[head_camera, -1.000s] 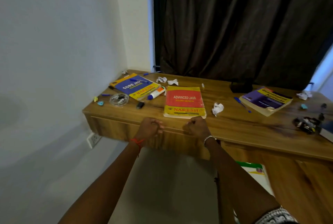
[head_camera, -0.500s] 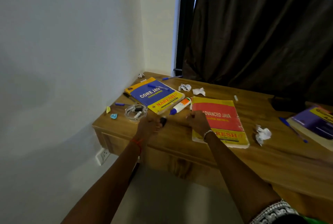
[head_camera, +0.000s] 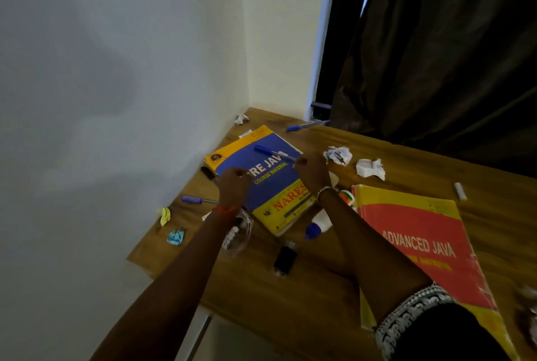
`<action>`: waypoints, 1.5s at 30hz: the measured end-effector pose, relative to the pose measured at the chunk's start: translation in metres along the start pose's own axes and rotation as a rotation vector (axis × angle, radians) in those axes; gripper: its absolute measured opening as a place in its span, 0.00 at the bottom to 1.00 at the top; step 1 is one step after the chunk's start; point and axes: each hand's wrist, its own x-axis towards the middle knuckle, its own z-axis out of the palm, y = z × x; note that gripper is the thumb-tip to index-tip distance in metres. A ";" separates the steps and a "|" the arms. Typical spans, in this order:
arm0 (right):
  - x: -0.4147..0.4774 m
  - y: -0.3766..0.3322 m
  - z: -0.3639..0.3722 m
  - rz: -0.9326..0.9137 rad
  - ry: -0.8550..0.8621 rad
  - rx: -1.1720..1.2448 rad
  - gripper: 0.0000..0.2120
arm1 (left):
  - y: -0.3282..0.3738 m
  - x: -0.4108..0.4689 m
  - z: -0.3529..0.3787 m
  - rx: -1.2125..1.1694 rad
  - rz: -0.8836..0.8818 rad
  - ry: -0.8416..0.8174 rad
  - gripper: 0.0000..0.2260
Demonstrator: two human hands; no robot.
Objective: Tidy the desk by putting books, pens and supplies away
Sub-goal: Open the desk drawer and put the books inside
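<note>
Blue-and-yellow Java book (head_camera: 270, 186) lying flat, closed, blue pen (head_camera: 270, 152) resting across its cover

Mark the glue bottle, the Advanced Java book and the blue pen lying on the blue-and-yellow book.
glue bottle (head_camera: 321, 220): head view, white body.
Advanced Java book (head_camera: 418, 227): head view, red cover.
pen (head_camera: 263, 148): head view, blue cap end.

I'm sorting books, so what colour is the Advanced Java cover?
The Advanced Java book is red with yellow borders; head view shows it best.

Two books (head_camera: 422, 240), three pens (head_camera: 271, 152)
</note>
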 end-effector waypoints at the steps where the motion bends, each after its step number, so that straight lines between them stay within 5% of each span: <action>1: 0.011 -0.002 0.006 -0.019 -0.011 -0.018 0.07 | -0.001 0.011 0.000 0.036 -0.015 0.007 0.12; 4: 0.040 -0.004 0.022 -0.053 -0.064 -0.139 0.13 | -0.004 0.029 -0.004 0.091 -0.051 -0.012 0.05; 9: 0.071 -0.004 0.042 -0.012 -0.114 -0.229 0.11 | -0.014 0.050 -0.007 0.177 -0.001 -0.049 0.17; 14: 0.099 0.004 0.050 0.037 -0.043 -0.161 0.11 | -0.019 0.067 -0.013 0.226 -0.017 -0.070 0.13; 18: 0.114 0.012 0.044 0.064 0.045 -0.189 0.14 | -0.021 0.071 -0.018 0.234 -0.004 -0.022 0.20; 28: 0.108 0.026 0.051 0.146 0.104 -0.174 0.16 | -0.036 0.074 -0.024 0.149 -0.139 -0.051 0.08; 34: 0.098 0.023 0.050 0.083 -0.027 -0.225 0.12 | -0.026 0.068 -0.019 -0.010 -0.195 -0.045 0.16; 38: 0.093 0.021 0.045 0.063 -0.070 -0.280 0.17 | -0.029 0.069 -0.008 -0.295 -0.226 -0.031 0.05; 41: 0.092 0.024 0.043 0.070 -0.112 -0.272 0.18 | -0.006 0.048 -0.012 -0.475 -0.252 -0.083 0.22; 45: 0.086 0.019 0.035 0.053 -0.174 -0.285 0.21 | 0.001 0.030 -0.005 -0.596 -0.330 -0.079 0.31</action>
